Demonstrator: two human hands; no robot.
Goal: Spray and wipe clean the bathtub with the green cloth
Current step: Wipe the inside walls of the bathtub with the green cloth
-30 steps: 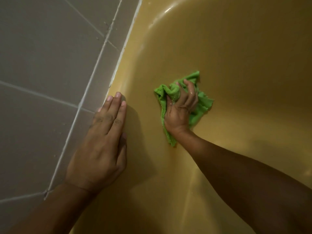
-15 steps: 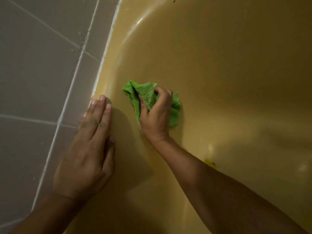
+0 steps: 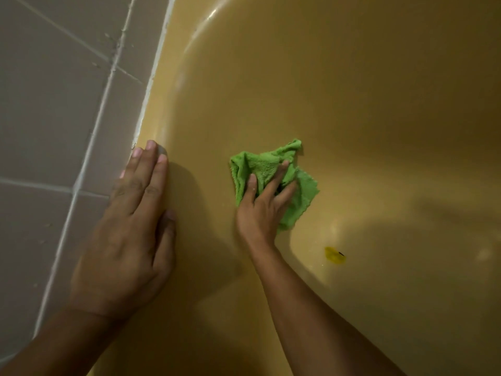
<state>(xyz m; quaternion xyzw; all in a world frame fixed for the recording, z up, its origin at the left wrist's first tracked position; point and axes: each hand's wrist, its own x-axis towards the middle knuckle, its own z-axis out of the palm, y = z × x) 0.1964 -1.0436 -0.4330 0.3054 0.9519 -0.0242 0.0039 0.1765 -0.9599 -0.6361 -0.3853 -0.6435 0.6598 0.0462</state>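
Green cloth [image 3: 261, 164] under right hand [image 3: 260, 215]

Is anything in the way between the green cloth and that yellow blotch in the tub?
Nothing visible: only bare bathtub surface lies between the green cloth under the right hand and the yellow blotch.

Right hand [image 3: 261, 213] presses green cloth [image 3: 264, 166] on bathtub [image 3: 352, 104] wall; left hand [image 3: 127, 234] flat on rim.

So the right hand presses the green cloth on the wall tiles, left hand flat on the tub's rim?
Not the tiles: the head view shows the right hand pressing the green cloth against the bathtub's inner wall. The left hand does lie flat on the rim.
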